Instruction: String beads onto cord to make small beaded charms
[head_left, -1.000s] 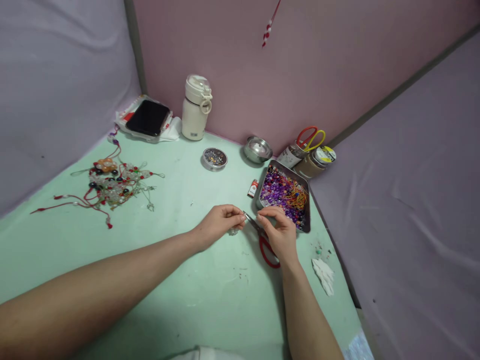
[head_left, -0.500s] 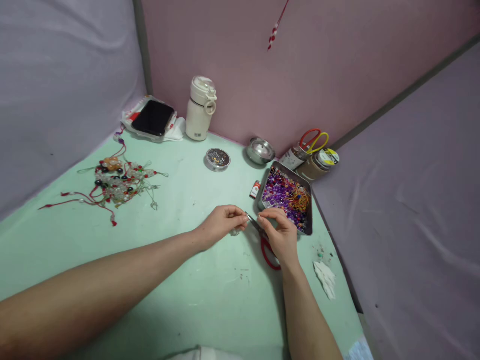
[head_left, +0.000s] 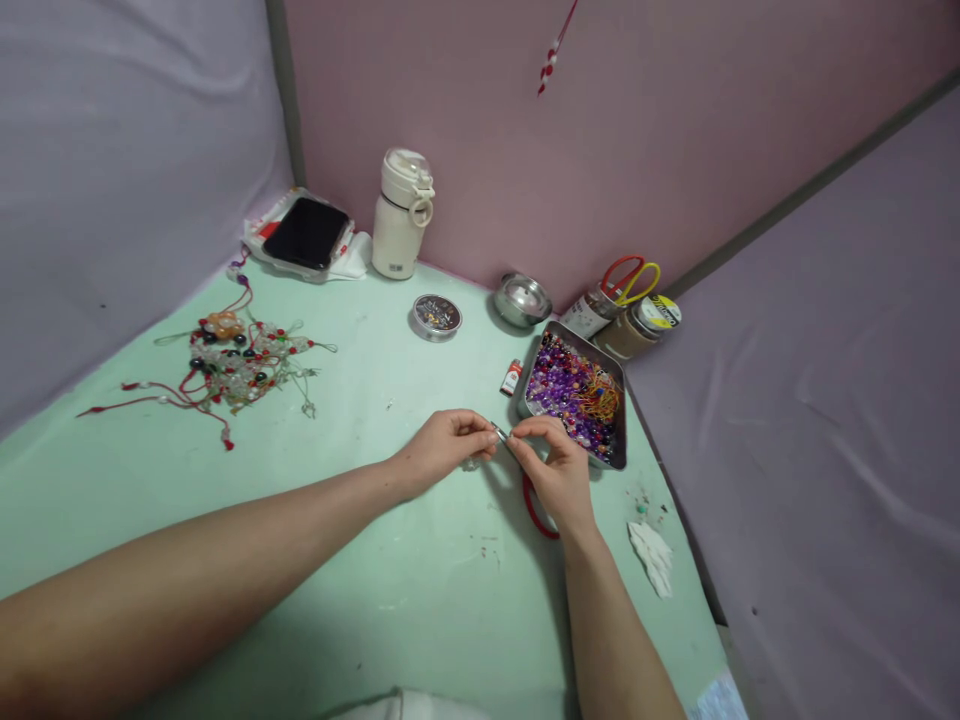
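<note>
My left hand (head_left: pixel 453 448) is closed in a pinch, and a small cluster of clear beads (head_left: pixel 470 464) shows just under its fingers. Close by on the right, my right hand (head_left: pixel 553 462) pinches with thumb and forefinger; whatever lies between those fingertips is too small to make out. A pair of red-handled scissors (head_left: pixel 531 508) lies beneath the right hand, its blades pointing towards the left fingertips and its handle partly hidden. Behind the right hand stands a metal tray (head_left: pixel 624 440) filled with purple, dark and orange beads and orange cord.
A small red-and-white box (head_left: pixel 511 377), a metal bowl (head_left: pixel 523 301), a round spool (head_left: pixel 436 316) and a white bottle (head_left: pixel 403 215) stand farther back. Jars (head_left: pixel 628 335) are behind the tray. Beaded strings (head_left: pixel 240 370) lie left, a phone (head_left: pixel 307 233) behind them, crumpled tissue (head_left: pixel 651 558) right.
My right hand has moved slightly left, bringing its fingertips nearer the left ones and covering more of the scissors. My left hand stays almost still.
</note>
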